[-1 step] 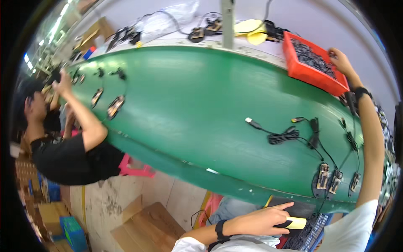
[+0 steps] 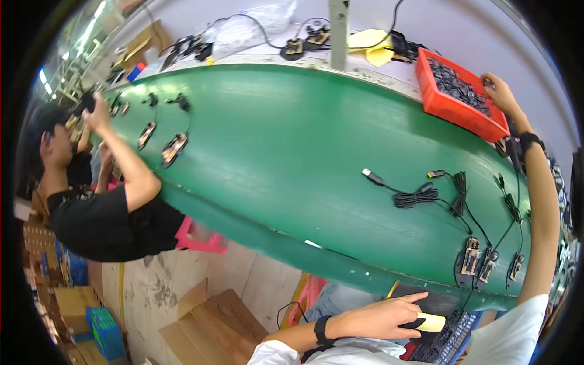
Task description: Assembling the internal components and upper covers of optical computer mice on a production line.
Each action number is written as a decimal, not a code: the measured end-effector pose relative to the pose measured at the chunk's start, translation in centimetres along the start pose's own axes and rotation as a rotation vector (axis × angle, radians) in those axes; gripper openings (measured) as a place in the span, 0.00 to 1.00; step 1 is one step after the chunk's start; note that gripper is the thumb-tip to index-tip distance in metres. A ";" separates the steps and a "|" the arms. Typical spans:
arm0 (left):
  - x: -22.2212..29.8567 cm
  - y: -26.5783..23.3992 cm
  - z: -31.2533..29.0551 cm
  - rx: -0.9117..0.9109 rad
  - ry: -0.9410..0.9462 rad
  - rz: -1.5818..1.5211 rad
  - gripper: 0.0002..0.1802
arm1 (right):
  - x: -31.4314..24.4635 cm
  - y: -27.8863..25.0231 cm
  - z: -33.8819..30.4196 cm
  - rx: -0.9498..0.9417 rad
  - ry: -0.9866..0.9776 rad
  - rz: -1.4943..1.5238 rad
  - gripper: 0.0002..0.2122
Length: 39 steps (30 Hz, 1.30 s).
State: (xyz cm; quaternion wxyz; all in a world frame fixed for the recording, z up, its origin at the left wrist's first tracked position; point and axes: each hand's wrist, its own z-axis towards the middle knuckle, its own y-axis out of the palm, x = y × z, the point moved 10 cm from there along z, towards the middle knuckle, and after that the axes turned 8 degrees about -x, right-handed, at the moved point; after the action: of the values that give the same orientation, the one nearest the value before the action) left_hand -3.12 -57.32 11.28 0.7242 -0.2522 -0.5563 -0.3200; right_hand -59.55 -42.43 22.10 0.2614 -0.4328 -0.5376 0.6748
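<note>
My left hand (image 2: 380,319) is low in front of me by the belt's near edge, index finger stretched out. Its other fingers close round a black piece with a pale yellow end (image 2: 432,322). At the far right my right hand (image 2: 500,92) reaches over the rim of a red plastic bin (image 2: 465,118), fingers bent together among small dark parts (image 2: 459,86); what they pinch is hidden. Closer in on the green belt lie black mouse bases with bare circuit boards (image 2: 469,258), with bundled black cables (image 2: 416,196) trailing from them.
A co-worker in a dark shirt (image 2: 91,225) sits at the left, near more mouse bases (image 2: 174,150) on the green belt (image 2: 261,146). A metal post (image 2: 339,36) stands behind the belt. Below are a keyboard (image 2: 447,340) and an open cardboard box (image 2: 213,331).
The whole view shifts slightly, moving the belt and its contents a little to the right in the picture. Both my hands keep nearly the same pose.
</note>
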 end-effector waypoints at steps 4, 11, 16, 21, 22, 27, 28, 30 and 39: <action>-0.7 1.4 -0.3 -0.104 -0.080 0.100 0.32 | -3.5 1.2 -2.3 -0.039 -0.082 0.089 0.16; -0.4 0.8 -1.0 0.031 -0.002 0.192 0.16 | -6.5 5.0 -3.2 -0.026 -0.060 -0.059 0.10; -0.5 0.1 -1.0 0.122 -0.012 0.176 0.17 | -6.9 3.0 -6.4 -0.024 -0.004 0.093 0.12; -0.8 0.1 -0.7 0.105 -0.089 0.179 0.16 | -4.7 1.0 -10.3 0.007 -0.017 0.215 0.16; -0.9 0.1 -1.0 0.108 -0.095 0.182 0.16 | -6.4 1.3 -10.9 0.015 -0.028 0.232 0.17; -1.2 0.4 -1.9 0.105 -0.103 0.207 0.15 | -8.3 0.3 -15.2 0.158 -0.164 0.665 0.13; -1.4 0.2 -2.2 0.121 -0.112 0.204 0.15 | -11.1 1.0 -17.0 0.079 -0.145 0.695 0.12; -1.7 0.3 -2.1 0.151 -0.137 0.240 0.15 | -13.0 2.5 -22.3 -0.149 -0.118 0.971 0.15; 0.8 -0.4 -0.6 0.108 -0.025 0.294 0.09 | -18.3 13.3 -40.2 -0.300 0.026 1.662 0.15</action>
State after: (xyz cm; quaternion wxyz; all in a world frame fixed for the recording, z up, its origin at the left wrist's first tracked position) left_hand -2.83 -58.17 11.88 0.7688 -0.2957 -0.5387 -0.1769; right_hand -14.31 -41.11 13.10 -0.3744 -0.7252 -0.1252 0.5641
